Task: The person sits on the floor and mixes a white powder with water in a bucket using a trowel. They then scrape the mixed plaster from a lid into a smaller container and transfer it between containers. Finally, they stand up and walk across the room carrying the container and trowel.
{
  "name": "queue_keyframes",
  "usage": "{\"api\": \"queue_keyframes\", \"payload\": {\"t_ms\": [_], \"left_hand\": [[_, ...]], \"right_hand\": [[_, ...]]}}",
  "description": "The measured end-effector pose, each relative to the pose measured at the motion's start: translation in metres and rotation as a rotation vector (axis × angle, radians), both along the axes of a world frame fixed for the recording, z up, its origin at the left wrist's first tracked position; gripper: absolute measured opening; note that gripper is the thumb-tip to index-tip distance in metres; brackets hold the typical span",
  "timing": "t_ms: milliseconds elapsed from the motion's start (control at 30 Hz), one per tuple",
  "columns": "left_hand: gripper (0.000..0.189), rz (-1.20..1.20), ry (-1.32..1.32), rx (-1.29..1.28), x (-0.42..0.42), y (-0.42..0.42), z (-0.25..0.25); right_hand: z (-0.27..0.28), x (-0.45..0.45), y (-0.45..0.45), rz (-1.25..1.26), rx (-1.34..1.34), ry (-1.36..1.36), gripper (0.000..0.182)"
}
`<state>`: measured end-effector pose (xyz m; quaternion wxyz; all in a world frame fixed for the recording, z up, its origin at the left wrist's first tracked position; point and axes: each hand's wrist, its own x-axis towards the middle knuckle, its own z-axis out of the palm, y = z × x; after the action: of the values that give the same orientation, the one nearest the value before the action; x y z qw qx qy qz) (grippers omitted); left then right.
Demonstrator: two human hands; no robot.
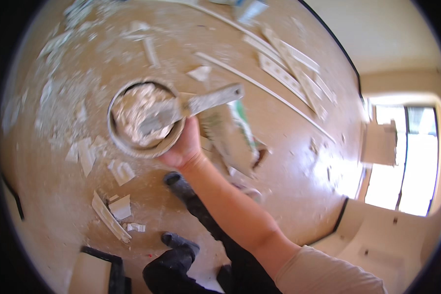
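My right hand (pixel 182 147) holds a round mixing bowl (pixel 112 126) from beneath and along its right side, with the thumb up near the rim. Inside the bowl is a lumpy, pale pinkish-white paste (pixel 132 110) that looks like plaster or joint compound. A putty knife (pixel 215 99) lies across the bowl's right rim. Its broad blade sits in the paste, and its smeared handle juts out to the right above the thumb. Whether the thumb presses on the knife is unclear. My left hand is out of view.
A paper sack with green print (pixel 231 136) lies on the floor beyond my forearm. Long trim strips (pixel 268 92) and perforated boards (pixel 286 77) lie further off. Broken white pieces (pixel 86 156) and dust litter the left side. A cardboard box (pixel 378 143) is by the bright glass door (pixel 420 161).
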<state>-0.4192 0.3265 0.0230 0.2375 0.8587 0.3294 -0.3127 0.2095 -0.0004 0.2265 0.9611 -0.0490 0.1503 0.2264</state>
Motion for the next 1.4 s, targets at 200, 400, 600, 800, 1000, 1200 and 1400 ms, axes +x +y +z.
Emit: {"api": "queue_keyframes", "payload": {"t_ms": [200,400,600,800,1000,1200,1400], "left_hand": [[0.045,-0.231,0.218,-0.235,0.061,-0.117,0.186],[0.046,-0.523,0.203,-0.295,0.130,-0.179,0.328],[0.047,-0.796,0.223,-0.245,0.178,-0.269,0.410],[0.048,-1.059,0.263,-0.145,0.221,-0.412,0.463],[0.049,-1.271,0.327,0.026,0.244,-0.620,0.495],[0.055,-1.930,0.165,-0.001,0.250,-0.945,0.621],[0.057,-1.387,-0.127,-1.564,0.173,-1.284,0.890]], "right_hand": [[0.157,-0.144,-0.162,-0.248,0.226,0.024,0.066],[0.343,-0.357,-0.332,-0.482,-0.041,0.195,0.063],[0.463,-0.532,-0.457,-0.846,-0.122,0.265,0.057],[0.467,-0.644,-0.558,-1.154,-0.129,0.232,0.058],[0.457,-0.723,-0.720,-1.368,-0.002,0.049,0.061],[0.499,-0.822,-0.918,-1.528,-0.072,0.220,0.057],[0.515,-0.853,-1.038,-1.738,-0.575,0.382,0.051]]}}
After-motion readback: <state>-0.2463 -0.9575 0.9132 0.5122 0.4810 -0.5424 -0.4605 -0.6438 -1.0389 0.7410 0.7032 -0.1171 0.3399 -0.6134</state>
